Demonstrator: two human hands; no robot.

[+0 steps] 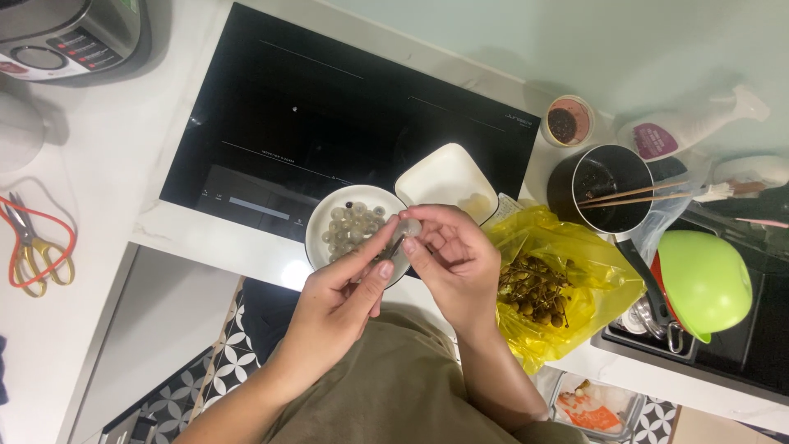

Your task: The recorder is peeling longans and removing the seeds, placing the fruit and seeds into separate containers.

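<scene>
Right hand [448,255] pinched the peeled fruit [408,226] at its fingertips; left hand [345,288] gripped a thin tool [393,249] just under it, I saw.

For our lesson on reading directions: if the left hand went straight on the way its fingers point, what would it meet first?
Probably the peeled, translucent round fruit pinched in the right hand; the left hand points up-right at it and looks almost touching.

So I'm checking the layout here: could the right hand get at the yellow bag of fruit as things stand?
Probably yes. The right hand, holding a peeled fruit, is just beside the open yellow bag, nothing between them.
</scene>
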